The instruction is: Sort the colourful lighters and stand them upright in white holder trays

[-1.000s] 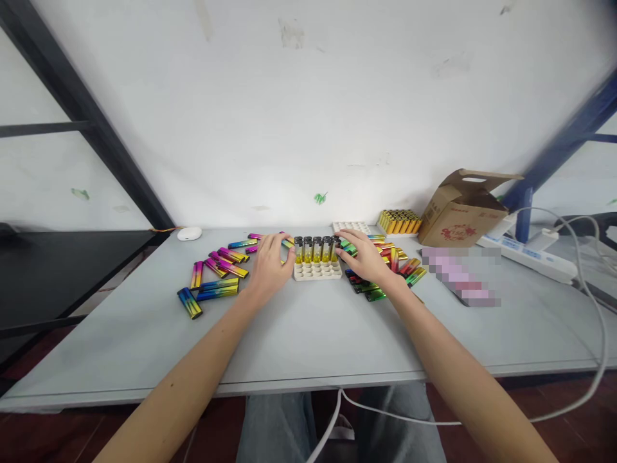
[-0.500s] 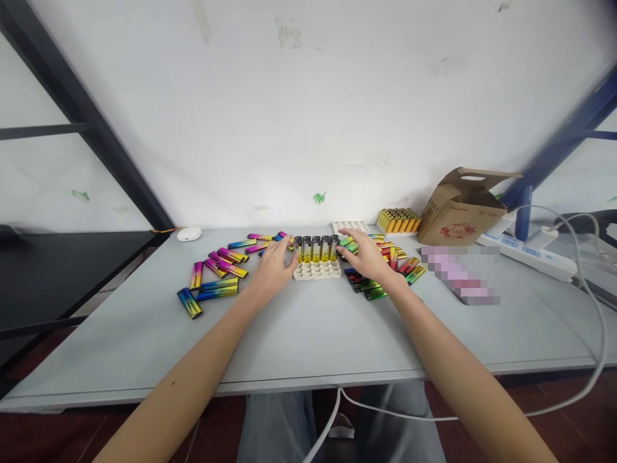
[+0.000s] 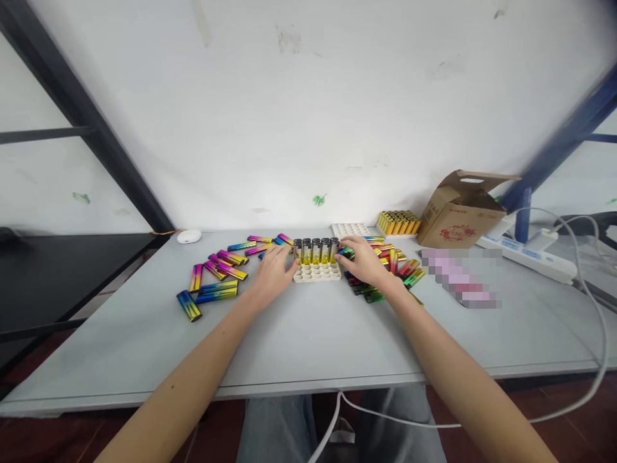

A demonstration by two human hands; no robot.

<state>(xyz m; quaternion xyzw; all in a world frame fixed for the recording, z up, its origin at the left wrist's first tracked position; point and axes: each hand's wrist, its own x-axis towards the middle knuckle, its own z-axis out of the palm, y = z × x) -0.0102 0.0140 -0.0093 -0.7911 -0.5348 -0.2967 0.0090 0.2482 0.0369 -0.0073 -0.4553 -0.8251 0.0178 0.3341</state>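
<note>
A white tray with rows of round holes (image 3: 317,274) lies on the table between my hands. Several lighters with black tops and yellow lower parts (image 3: 315,251) stand upright in its back rows, while holes show in the front ones. My left hand (image 3: 274,273) rests at the tray's left end, thumb by the edge and fingers stretched forward, apart from the thumb. At the right end is my right hand (image 3: 365,262), fingers curved and parted from the thumb, over a green lighter (image 3: 346,253). Whether either hand presses on the tray is unclear.
Loose shiny pink, blue and yellow lighters (image 3: 231,270) lie at left; red and green ones (image 3: 409,269) at right. Behind are another white holed tray (image 3: 351,229), a filled tray of yellow lighters (image 3: 399,223), an opened cardboard box (image 3: 460,218) and a power strip (image 3: 530,256).
My right hand has come down and in toward the tray's right end, its fingers more curved. My left hand has barely shifted, and the tray stays put.
</note>
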